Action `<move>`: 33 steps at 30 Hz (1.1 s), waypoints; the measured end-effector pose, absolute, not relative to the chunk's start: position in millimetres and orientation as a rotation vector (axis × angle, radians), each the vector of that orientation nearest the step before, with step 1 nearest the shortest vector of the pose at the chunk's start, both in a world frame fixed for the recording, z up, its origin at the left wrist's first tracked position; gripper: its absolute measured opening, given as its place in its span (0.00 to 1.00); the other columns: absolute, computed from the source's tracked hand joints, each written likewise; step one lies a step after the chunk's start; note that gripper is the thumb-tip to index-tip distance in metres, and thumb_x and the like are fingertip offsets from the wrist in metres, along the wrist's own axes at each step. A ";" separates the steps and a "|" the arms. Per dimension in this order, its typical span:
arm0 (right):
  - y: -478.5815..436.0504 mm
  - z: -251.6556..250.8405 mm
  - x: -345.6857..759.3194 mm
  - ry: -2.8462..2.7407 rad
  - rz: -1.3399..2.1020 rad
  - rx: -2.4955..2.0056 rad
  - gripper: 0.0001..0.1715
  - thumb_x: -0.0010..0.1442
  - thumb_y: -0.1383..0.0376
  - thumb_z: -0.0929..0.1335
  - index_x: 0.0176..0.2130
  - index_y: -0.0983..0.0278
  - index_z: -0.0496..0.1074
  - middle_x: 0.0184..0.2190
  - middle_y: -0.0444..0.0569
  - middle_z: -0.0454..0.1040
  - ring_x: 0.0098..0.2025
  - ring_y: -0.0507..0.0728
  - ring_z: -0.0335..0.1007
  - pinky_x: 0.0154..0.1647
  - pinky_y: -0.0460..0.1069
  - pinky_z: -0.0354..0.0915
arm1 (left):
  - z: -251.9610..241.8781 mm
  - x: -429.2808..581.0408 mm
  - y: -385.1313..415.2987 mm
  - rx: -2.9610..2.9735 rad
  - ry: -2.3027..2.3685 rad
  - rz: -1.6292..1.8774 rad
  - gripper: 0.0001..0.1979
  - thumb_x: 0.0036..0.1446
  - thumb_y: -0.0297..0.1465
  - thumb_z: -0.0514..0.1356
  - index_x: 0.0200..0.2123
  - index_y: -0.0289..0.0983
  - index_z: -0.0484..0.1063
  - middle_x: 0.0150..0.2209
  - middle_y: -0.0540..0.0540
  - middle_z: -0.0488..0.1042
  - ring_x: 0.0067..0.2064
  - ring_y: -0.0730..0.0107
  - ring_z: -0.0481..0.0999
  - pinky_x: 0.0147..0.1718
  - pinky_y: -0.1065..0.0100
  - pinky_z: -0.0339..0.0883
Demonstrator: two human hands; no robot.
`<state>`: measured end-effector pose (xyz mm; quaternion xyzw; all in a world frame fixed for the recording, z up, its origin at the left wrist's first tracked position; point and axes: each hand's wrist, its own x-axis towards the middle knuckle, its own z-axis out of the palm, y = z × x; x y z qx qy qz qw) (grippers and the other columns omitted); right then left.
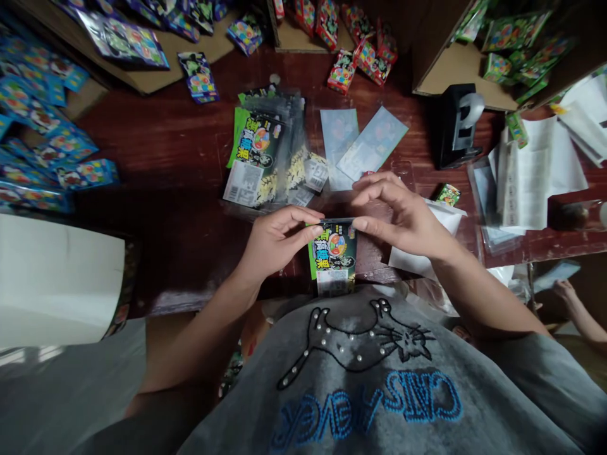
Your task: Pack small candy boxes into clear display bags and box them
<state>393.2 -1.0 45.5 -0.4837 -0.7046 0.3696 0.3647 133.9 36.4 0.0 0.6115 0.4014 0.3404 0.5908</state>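
The packet (332,253) is at the front edge of the table (190,158), its lower end close to the shirt (370,366). The left hand (284,239) pinches its top left corner between thumb and forefinger. The right hand (398,215) has its fingers parted from the thumb, whose tip is at the top right corner; whether it touches, I cannot tell. The pile (260,151) lies just beyond the left hand, the cards (372,144) beyond the right. Bare wood runs from the pile toward the blue boxes (88,174) at the left edge.
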 end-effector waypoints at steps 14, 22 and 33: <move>18.1 25.3 359.0 -2.200 0.602 -1.258 0.12 0.74 0.54 0.69 0.45 0.57 0.79 0.51 0.52 0.79 0.55 0.64 0.72 0.58 0.62 0.66 | 1.9 120.9 22.7 1.340 1.012 0.874 0.07 0.59 0.32 0.72 0.40 0.38 0.82 0.46 0.43 0.87 0.48 0.64 0.87 0.51 0.63 0.81; 106.8 9.2 296.4 -2.421 0.582 -1.409 0.48 0.73 0.40 0.64 0.76 0.67 0.59 0.78 0.65 0.56 0.76 0.72 0.56 0.74 0.69 0.58 | 7.4 2.1 61.7 1.315 1.658 1.009 0.13 0.59 0.35 0.68 0.46 0.38 0.84 0.48 0.44 0.87 0.50 0.57 0.85 0.55 0.57 0.79; 223.4 -3.5 228.3 -2.361 0.456 -2.068 0.38 0.67 0.53 0.72 0.64 0.77 0.70 0.66 0.76 0.70 0.67 0.79 0.67 0.66 0.74 0.61 | -23.2 82.1 147.7 2.118 1.841 0.378 0.50 0.54 0.43 0.76 0.73 0.30 0.60 0.73 0.23 0.61 0.74 0.31 0.61 0.73 0.39 0.56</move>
